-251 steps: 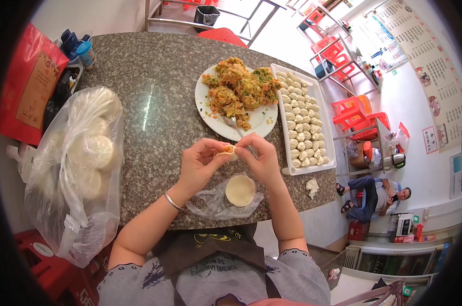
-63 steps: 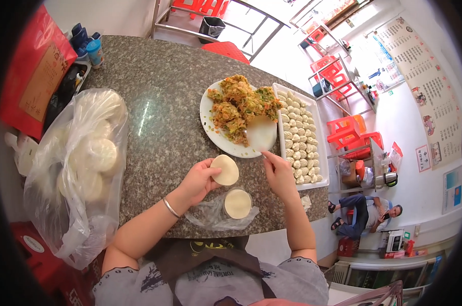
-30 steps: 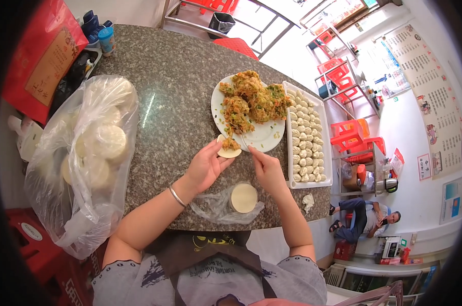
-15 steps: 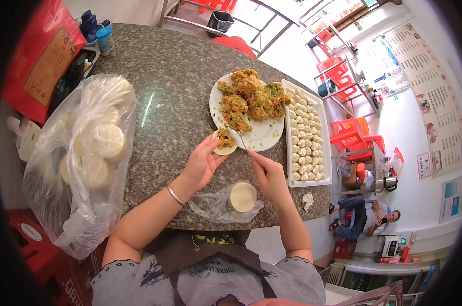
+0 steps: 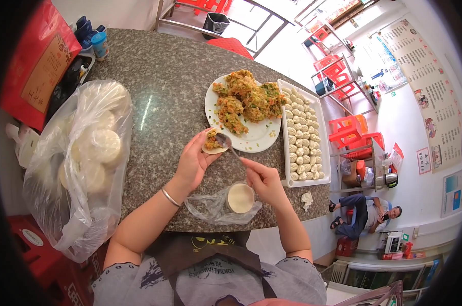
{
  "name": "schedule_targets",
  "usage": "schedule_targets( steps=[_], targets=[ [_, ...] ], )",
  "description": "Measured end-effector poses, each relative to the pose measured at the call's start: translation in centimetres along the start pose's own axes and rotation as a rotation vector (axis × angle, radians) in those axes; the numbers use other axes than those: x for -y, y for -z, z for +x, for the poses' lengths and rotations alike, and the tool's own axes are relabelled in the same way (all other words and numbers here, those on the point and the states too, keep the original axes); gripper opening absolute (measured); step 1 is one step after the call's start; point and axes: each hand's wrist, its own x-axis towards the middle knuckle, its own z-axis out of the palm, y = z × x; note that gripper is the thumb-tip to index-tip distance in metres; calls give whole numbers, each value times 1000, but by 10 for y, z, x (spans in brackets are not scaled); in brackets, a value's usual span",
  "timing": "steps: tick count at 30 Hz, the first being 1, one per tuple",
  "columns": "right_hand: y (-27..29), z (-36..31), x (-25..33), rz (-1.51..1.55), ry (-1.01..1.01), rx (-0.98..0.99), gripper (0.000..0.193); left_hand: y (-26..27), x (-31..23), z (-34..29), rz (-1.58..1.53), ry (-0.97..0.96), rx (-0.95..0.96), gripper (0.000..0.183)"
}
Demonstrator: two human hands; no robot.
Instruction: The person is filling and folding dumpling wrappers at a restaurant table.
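wrapper (image 5: 211, 143), round and pale, lies cupped on the fingers of the left hand (image 5: 192, 164), held just above the near rim of the white plate (image 5: 261, 140). a dab of orange-green filling sits on it.

left to right:
- big clear bag (image 5: 78, 163) of wrapper stacks at the far left of the granite surface (image 5: 164, 81); contents blurred by plastic, count unreadable.
- left hand half curled under the wrapper, palm up, thumb at its near edge; bangle on the wrist.
- spoon (image 5: 227, 143), bowl resting on the filling in the wrapper, handle running back to the right hand (image 5: 264, 181), which pinches it between thumb and fingers.
- small stack of wrappers (image 5: 240, 197) on a loose plastic sheet at the near edge of the surface, just under the right hand.
- heap of filling on the plate, then the white tray (image 5: 320, 148) of finished dumplings in rows, touching the plate's right side.

risks, as judged:
- too much filling and the wrapper may tear or not seal.
- wrapper is thin and only finger-supported; spoon pressure could push it through or tip filling onto the surface.
- right forearm hangs over the small stack; a dip could drag the plastic off the edge.

hard to make out: the spoon's bowl, half hidden by filling; left fingertips under the wrapper; bottles and red box at far left cut by the rim.
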Motion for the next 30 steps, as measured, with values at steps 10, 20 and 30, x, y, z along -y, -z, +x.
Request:
schedule_targets(
  steps=[10,20,30],
  targets=[
    [-3,3,4,-463,305,-127,38,2,0,3,5,21,26,44],
    [5,11,-29,-242,117,-258,30,-7,-8,-1,-17,7,28,47],
    [-4,36,-22,-655,379,-475,20,-8,-1,-9,366,-16,97,51]
  ],
)
